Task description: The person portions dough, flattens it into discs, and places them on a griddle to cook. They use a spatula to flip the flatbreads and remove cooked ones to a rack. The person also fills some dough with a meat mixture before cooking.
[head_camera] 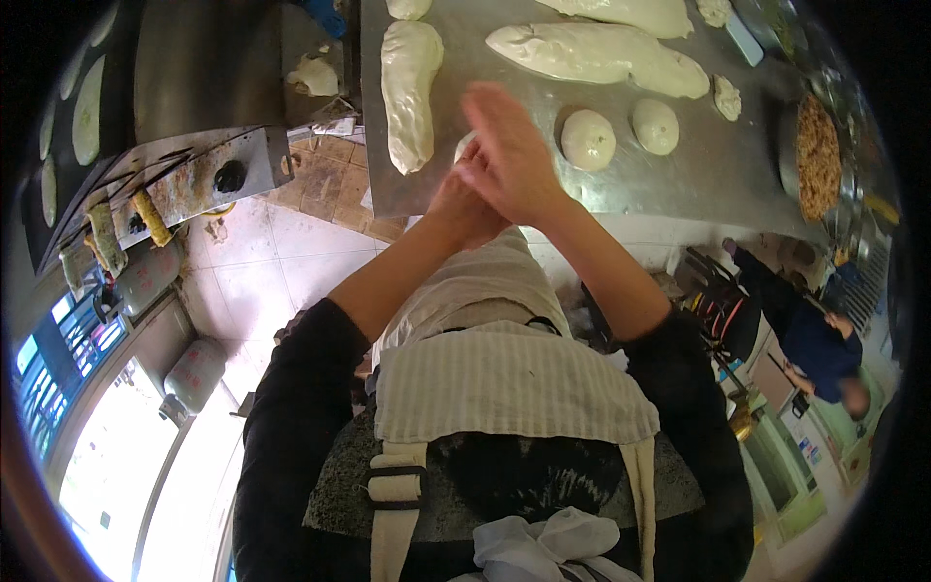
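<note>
My right hand (513,153) lies across my left hand (465,200), over the front edge of a steel table (684,189). The right fingers are stretched out and blurred. A pale piece of dough (462,148) peeks out beside the fingers; whether it is held or rests on the table I cannot tell. Two smooth, round dough balls sit to the right, a larger one (588,140) and a smaller one (655,126). Left of my hands is a long dough roll (411,94). Behind them lies another long roll (596,58).
A pan of brown crumbly filling (818,156) stands at the table's right end, near a small dough scrap (727,98). On the left, flat dough pieces (89,109) lie on a dark griddle (116,145). Gas cylinders (195,375) stand below. Another person (814,349) is at far right.
</note>
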Motion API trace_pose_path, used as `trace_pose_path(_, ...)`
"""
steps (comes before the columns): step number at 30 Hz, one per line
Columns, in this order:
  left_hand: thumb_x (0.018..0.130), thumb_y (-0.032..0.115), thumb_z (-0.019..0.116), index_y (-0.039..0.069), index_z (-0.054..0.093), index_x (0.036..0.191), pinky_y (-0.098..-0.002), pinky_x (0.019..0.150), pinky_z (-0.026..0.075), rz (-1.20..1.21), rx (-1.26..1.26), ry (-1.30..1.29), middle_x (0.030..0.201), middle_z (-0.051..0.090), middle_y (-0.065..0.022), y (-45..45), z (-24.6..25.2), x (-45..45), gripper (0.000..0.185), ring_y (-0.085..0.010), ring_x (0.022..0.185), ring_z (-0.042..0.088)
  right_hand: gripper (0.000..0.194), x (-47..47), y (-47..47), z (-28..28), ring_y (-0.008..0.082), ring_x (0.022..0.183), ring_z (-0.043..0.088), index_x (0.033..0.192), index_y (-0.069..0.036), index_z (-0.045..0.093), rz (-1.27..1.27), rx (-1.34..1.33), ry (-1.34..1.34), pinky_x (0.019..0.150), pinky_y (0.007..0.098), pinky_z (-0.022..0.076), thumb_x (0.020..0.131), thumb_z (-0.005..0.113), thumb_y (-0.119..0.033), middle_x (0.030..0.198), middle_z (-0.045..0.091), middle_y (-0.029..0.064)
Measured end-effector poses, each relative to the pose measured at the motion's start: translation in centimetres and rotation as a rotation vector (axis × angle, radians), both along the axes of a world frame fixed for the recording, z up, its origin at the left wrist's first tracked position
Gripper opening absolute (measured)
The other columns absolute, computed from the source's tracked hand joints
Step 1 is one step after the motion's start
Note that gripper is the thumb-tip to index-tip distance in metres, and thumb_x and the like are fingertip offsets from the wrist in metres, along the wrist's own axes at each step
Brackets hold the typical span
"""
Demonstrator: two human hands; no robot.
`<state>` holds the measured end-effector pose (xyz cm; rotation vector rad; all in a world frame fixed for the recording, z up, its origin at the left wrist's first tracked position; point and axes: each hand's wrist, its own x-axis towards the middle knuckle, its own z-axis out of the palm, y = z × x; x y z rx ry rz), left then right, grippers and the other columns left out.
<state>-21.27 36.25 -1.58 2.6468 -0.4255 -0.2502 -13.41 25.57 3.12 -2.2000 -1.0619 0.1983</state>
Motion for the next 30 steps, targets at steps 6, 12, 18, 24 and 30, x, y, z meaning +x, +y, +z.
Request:
trace_pose_path(6, 0.094, 0.049, 0.050, 0.017, 0.034, 0.151, -0.0544, 0.119, 0.007, 0.040, -0.063, 0.075, 0.160, 0.024, -0.0142, -1.3, -1.3, 0.4, 0.067, -0.0343, 0.148, 0.015, 0.078, 0.9, 2.4, -5.1, 0.0309, 0.140, 0.038, 0.142, 0.001, 0.043, 0.151, -0.032, -0.141, 0.117, 0.0492, 0.0246, 0.081, 0.068, -0.042, 0.147, 0.045, 0.0170)
trace_pose_path(12, 0.094, 0.045, 0.051, 0.014, 0.035, 0.150, -0.0530, 0.120, 0.007, 0.110, -0.174, 0.062, 0.160, 0.023, -0.0158, 2.1, 2.9, 2.3, 0.067, -0.0354, 0.149, 0.014, 0.080, 2.9, 1.6, -1.6, 0.0339, 0.142, 0.033, 0.145, 0.002, 0.037, 0.074, 0.092, 0.081, 0.119, 0.0499, 0.0195, 0.085, 0.065, -0.042, 0.151, 0.038, 0.0204)
trace_pose_path(18, 0.093, 0.045, 0.052, -0.012, 0.033, 0.144, -0.0446, 0.122, 0.009, 0.209, -0.241, 0.024, 0.157, 0.021, -0.0284, 2.8, 2.0, 2.2, 0.078, -0.0363, 0.150, 0.012, 0.075, -1.8, -5.2, -1.7, 0.0389, 0.146, 0.021, 0.146, 0.001, 0.036, 0.370, -0.292, 0.032, 0.121, 0.0468, 0.0155, 0.089, 0.057, -0.044, 0.156, 0.026, 0.0207)
trace_pose_path(24, 0.091, 0.051, 0.053, -0.009, 0.030, 0.146, -0.0456, 0.122, 0.010, 0.295, -0.002, -0.025, 0.157, 0.023, -0.0262, -1.1, 0.4, 1.9, 0.085, -0.0367, 0.149, 0.016, 0.078, -3.7, -5.6, -3.3, 0.0410, 0.142, 0.028, 0.143, 0.001, 0.040, 0.427, -0.365, -0.041, 0.121, 0.0469, 0.0173, 0.084, 0.063, -0.044, 0.150, 0.036, 0.0217)
trace_pose_path(30, 0.088, 0.039, 0.054, -0.008, 0.026, 0.149, -0.0449, 0.122, 0.009, 0.200, 0.068, 0.165, 0.158, 0.023, -0.0241, 2.8, 2.7, 0.5, 0.082, -0.0329, 0.149, 0.018, 0.088, -0.2, -5.2, -1.5, 0.0355, 0.146, 0.022, 0.148, 0.000, 0.033, 0.242, -0.150, 0.089, 0.121, 0.0446, 0.0177, 0.078, 0.071, -0.038, 0.155, 0.031, 0.0196)
